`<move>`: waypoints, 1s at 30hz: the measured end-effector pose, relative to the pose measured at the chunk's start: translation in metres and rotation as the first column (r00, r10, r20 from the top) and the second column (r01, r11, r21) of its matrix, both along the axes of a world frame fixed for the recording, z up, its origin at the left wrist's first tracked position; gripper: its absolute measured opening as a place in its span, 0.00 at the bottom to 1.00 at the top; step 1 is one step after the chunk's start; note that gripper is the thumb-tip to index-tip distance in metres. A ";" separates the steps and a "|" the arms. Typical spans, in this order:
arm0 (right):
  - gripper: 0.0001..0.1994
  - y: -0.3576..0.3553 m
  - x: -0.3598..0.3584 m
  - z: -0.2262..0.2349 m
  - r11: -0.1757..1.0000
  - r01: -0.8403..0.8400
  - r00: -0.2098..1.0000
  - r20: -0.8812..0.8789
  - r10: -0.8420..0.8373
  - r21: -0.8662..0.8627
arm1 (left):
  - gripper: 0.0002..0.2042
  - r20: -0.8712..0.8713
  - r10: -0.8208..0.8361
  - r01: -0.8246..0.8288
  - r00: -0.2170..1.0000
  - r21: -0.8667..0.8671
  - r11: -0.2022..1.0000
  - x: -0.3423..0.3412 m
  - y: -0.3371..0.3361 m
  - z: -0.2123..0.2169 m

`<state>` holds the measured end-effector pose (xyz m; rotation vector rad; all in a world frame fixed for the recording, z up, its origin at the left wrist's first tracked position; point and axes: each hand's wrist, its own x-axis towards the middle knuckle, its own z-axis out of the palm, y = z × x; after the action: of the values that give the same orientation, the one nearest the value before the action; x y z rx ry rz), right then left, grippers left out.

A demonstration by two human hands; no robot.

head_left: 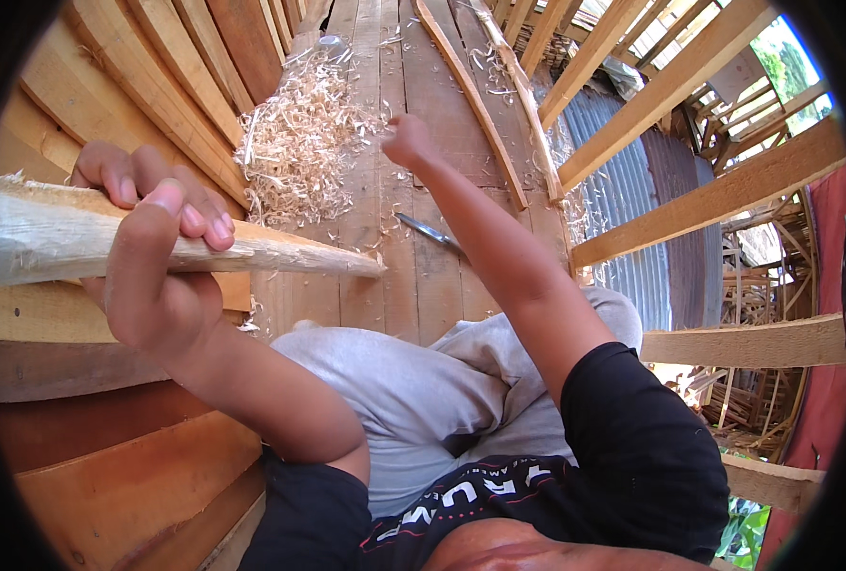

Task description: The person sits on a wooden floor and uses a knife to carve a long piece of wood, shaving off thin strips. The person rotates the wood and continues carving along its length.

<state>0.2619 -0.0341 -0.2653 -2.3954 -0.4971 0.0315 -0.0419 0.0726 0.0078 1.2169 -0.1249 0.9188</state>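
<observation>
My left hand (152, 252) grips a pale, roughly carved wooden stick (280, 255) that tapers to a point toward the right, held level above my lap. My right hand (406, 141) is stretched far forward over the plank floor, its fingers curled closed, right beside the pile of wood shavings (299, 138); whether it holds anything cannot be seen. A metal blade (425, 231) lies flat on the planks under my right forearm, untouched by either hand.
Stacked boards (147, 86) slope along the left. Thin wooden strips (471, 100) lie on the plank floor (413, 295) ahead. Open timber framing (708, 200) and corrugated sheet (623, 190) stand at the right. My grey-trousered knee (394, 381) is below.
</observation>
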 end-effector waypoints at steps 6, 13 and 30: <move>0.12 -0.128 -0.016 -0.033 0.873 0.236 0.945 0.311 -0.104 -0.426 | 0.11 -0.008 -0.014 0.015 1.000 0.046 0.999 0.001 0.000 0.000; 0.15 -0.174 0.009 -0.031 0.874 0.398 0.872 0.410 -0.267 -0.277 | 0.11 -0.033 -0.017 0.018 0.999 0.056 0.998 0.000 0.004 0.000; 0.22 -0.263 0.061 -0.067 0.652 -0.084 0.986 0.034 0.166 -0.753 | 0.10 -0.050 -0.092 0.098 0.994 0.119 0.988 0.002 0.001 0.000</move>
<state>0.3231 -0.2975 -0.3319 -3.1893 -0.8241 0.2215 -0.0402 0.0734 0.0076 1.3323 -0.2042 0.8095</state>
